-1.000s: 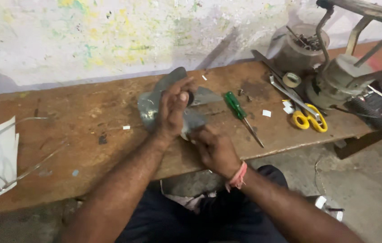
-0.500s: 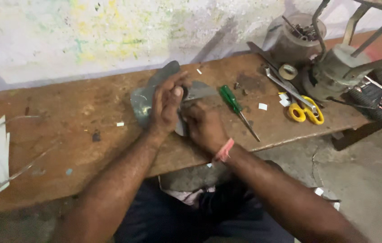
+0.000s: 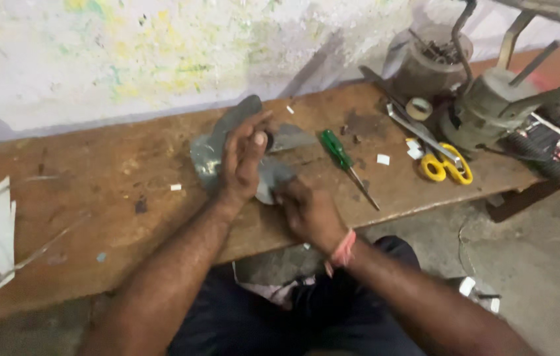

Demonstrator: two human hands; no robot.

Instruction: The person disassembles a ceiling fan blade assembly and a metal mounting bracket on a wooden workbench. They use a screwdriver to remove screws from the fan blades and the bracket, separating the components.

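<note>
At frame centre the left hand (image 3: 244, 158) presses flat, fingers extended, on the grey fan blade (image 3: 211, 148) lying on the counter (image 3: 95, 178); the right hand (image 3: 306, 211) pinches its lower edge, just right.

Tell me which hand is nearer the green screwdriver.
Right. The right hand grips the fan blade's near edge just left of the green screwdriver's tip. The left hand lies flat on the blade, farther left.
</note>
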